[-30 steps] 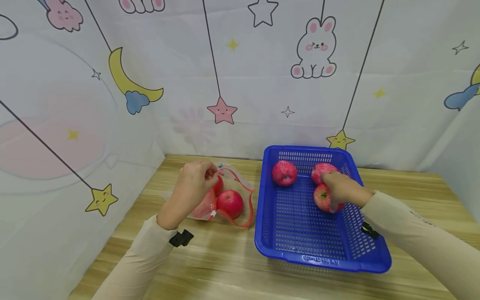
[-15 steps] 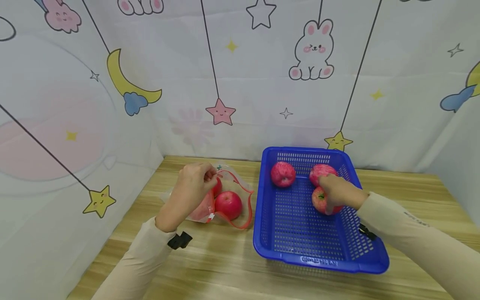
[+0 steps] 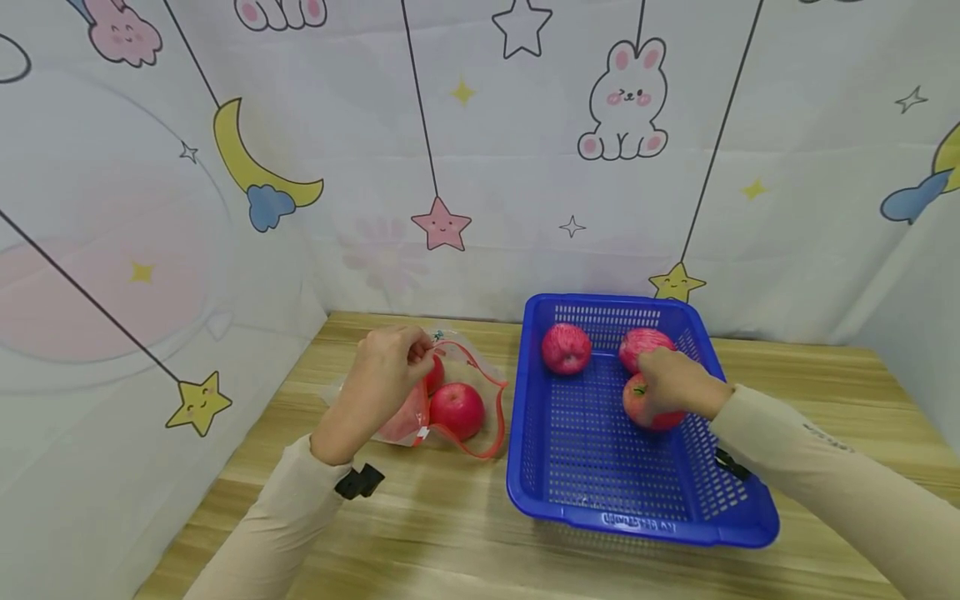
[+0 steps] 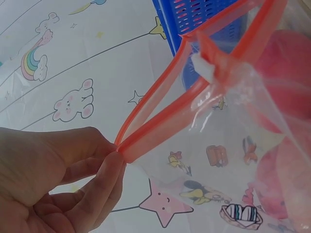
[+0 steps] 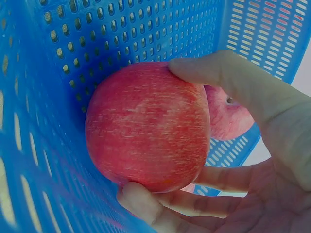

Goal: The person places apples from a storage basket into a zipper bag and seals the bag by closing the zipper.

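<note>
My left hand [image 3: 378, 375] pinches the rim of a clear zip bag [image 4: 160, 131] by its orange-red zip strip between thumb and fingers. The bag's mouth gapes toward the basket, and red apples [image 3: 457, 411] lie inside it. In the blue basket [image 3: 637, 523], my right hand [image 3: 681, 383] grips the nearest apple [image 5: 148, 128], thumb on one side and fingers curled round the other. This apple lies by the basket's side wall. Behind it is a second striped apple [image 3: 642, 343], partly covered by the hand. Another apple [image 3: 566, 348] sits in the far left corner.
Both bag and basket stand on a wood-grain table [image 3: 420, 533], bag to the left. A white cloth [image 3: 525, 267] printed with rabbits and stars hangs close behind and along the sides. The basket's raised walls surround the right hand.
My right hand has shifted slightly and its thumb has come further round the near apple. The left hand keeps its pinch on the bag. The head view has moved a little.
</note>
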`<control>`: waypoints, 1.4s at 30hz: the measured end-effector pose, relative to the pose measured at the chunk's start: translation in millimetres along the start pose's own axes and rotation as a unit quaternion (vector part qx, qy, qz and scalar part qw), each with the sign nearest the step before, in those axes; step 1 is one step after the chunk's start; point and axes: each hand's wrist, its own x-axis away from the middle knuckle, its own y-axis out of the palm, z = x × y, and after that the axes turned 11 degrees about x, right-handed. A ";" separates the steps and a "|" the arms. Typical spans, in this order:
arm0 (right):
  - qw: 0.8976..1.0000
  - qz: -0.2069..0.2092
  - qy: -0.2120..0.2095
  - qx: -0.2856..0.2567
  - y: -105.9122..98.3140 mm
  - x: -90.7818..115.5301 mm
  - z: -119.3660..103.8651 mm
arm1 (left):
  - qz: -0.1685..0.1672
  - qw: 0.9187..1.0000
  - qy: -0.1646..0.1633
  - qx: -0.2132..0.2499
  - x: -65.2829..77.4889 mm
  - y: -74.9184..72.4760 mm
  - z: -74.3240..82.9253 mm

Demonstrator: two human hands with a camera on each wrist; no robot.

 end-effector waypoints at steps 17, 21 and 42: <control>0.999 0.030 -0.007 -0.035 -4.1 -2.9 1.9 | 0.000 1.000 0.003 -0.004 0.7 -1.0 -0.3; 0.999 0.034 0.000 -0.042 -14.8 -3.7 -0.6 | 0.001 1.000 0.001 -0.002 0.6 -1.2 -0.2; 0.994 0.062 -0.029 -0.079 -45.8 -6.6 -24.6 | -0.009 1.000 -0.005 -0.004 -0.3 -0.3 1.1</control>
